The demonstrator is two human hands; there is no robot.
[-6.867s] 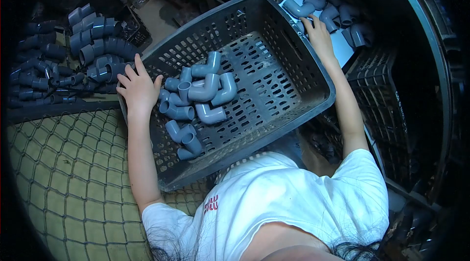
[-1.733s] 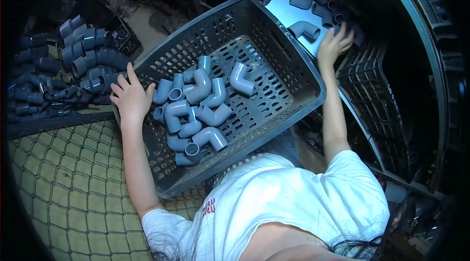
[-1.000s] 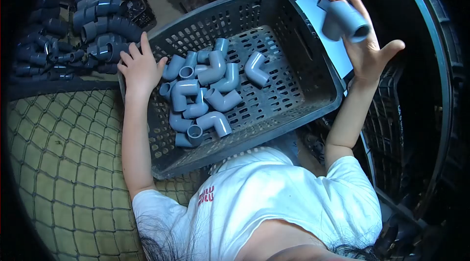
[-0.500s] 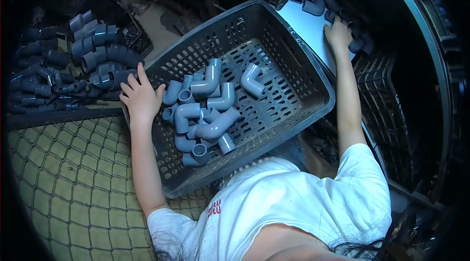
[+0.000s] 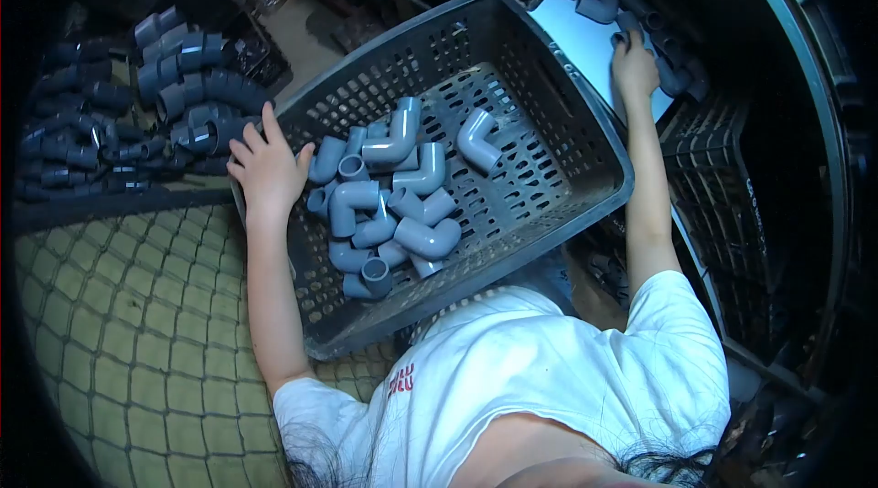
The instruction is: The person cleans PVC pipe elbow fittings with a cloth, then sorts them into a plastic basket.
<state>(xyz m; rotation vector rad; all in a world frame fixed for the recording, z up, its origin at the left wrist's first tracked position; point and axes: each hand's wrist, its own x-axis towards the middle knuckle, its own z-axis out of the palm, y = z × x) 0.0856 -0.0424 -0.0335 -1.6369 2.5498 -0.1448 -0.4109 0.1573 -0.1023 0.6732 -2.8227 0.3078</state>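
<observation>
The left hand (image 5: 268, 168) lies spread over the near-left corner of a dark grey perforated plastic basket (image 5: 585, 136). Its fingers are stretched out along the rim and its thumb points inward, so it presses rather than clasps, apparently to steady the basket, which sits tilted. A cluster of grey plastic pipe elbows (image 5: 393, 200) lies loose on the basket floor, gathered toward that hand's side, probably because of the tilt.

The right arm reaches past the basket's far-right wall. There the right hand (image 5: 635, 67) rests palm down on a pale flat sheet (image 5: 576, 26), its fingertips among scattered grey elbow fittings (image 5: 672, 76). Whether it has closed on one cannot be told.

A larger heap of grey elbows (image 5: 183, 90) lies left of the basket, beyond a net-covered green mat (image 5: 137, 323).
</observation>
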